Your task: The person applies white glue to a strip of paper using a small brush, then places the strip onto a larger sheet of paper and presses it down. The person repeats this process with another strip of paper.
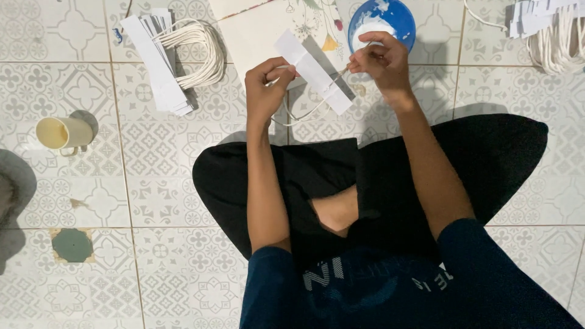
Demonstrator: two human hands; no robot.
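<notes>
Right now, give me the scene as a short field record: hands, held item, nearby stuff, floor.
left hand: left hand pinches one end of a white paper strip
right hand: right hand pinches a white cord loop at the strip's far side
strip: tilted, held above the floor
behind hands: blue round bowl with white paste; flat floral paper bag
left side: stack of white strips with cords; cream cup
surface: patterned tile floor
posture: seated cross-legged

Cord bundle [557, 36] cut off top-right
</notes>
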